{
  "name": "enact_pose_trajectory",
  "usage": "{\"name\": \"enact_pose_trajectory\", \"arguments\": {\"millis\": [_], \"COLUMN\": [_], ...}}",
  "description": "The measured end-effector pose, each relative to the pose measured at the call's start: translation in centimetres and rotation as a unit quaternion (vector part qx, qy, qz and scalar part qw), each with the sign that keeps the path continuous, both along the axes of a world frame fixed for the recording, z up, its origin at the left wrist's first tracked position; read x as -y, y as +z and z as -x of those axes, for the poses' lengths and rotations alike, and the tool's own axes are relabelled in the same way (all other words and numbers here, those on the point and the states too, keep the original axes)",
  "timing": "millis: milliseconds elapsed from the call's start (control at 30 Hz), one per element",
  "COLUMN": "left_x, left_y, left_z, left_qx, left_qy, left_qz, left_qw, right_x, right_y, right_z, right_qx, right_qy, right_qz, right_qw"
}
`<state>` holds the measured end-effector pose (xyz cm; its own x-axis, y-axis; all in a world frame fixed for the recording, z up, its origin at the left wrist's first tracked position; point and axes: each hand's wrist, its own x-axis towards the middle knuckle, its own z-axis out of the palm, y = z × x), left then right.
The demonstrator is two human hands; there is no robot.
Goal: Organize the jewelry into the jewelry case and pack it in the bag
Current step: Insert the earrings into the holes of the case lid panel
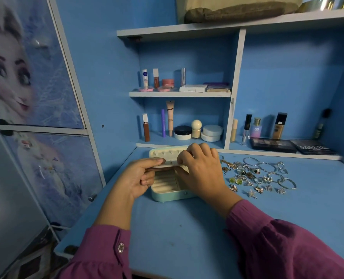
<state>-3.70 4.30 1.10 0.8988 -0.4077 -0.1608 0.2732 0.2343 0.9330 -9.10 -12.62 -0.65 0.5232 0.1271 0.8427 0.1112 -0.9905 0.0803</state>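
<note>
So, quick rundown of my desk:

Case: the little mint case [168,193] sits open on the blue desk [179,234], just in front of the shelf edge, lid [163,153] tipped back, cream lining with ring rolls [165,181] showing.

Panel: a thin cream panel [170,164] lies across the middle of the case, level, above the ring rolls. There's a tiny hook-like bit on it, too small to tell what.

Left hand: my left hand [140,178] pinches the left end of the panel, thumb on top, other fingers curled underneath.

Right hand: my right hand [199,174] is curled over the right end of the panel, fingertips gripping its far edge, palm covering the right side of the case.

Jewelry: the jewelry [255,178] is all spread on the desk just right of the case, none of it in my hands. Bangles [267,168] at the back, rings, green earrings [236,180] and small sparkly pieces nearer me.

Shelves: makeup on the shelves [180,94] behind, palettes [273,144] on the right.

Sleeves: purple sleeves [277,244], both forearms over the desk.

Bag: can't see it.
</note>
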Motion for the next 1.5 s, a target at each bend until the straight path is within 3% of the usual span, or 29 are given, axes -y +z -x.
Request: {"name": "enact_pose_trajectory", "arguments": {"millis": [133,267,433,600,733,1000,1500], "left_x": [-0.2,-0.7,-1.1,-1.4,-1.4,-1.4,-1.4], "left_y": [-0.1,-0.3,-0.4,-0.6,-0.7,-0.9,-1.2], "left_z": [0.1,0.1,0.5,0.1,0.1,-0.2,-0.5], "left_qx": [0.017,0.021,0.038,0.055,0.052,0.053,0.052], "left_qy": [-0.019,-0.038,-0.058,-0.085,-0.085,-0.084,-0.086], "left_qz": [-0.005,0.002,-0.027,-0.079,-0.099,-0.1,-0.094], "left_qw": [1.0,0.999,0.997,0.992,0.99,0.99,0.99], "right_x": [1.1,3.3,8.3,11.6,12.0,11.0,10.7], "right_y": [0.1,0.8,1.6,2.1,2.1,1.6,1.0], "right_z": [1.0,2.5,3.6,4.5,4.7,4.2,3.9], "right_qx": [-0.062,-0.149,-0.202,-0.36,-0.418,-0.419,-0.396], "right_qy": [0.069,0.153,0.099,0.018,-0.029,-0.087,-0.063], "right_qz": [-0.049,-0.218,-0.312,-0.288,-0.229,-0.081,-0.084], "right_qw": [0.995,0.952,0.923,0.887,0.879,0.9,0.912]}}
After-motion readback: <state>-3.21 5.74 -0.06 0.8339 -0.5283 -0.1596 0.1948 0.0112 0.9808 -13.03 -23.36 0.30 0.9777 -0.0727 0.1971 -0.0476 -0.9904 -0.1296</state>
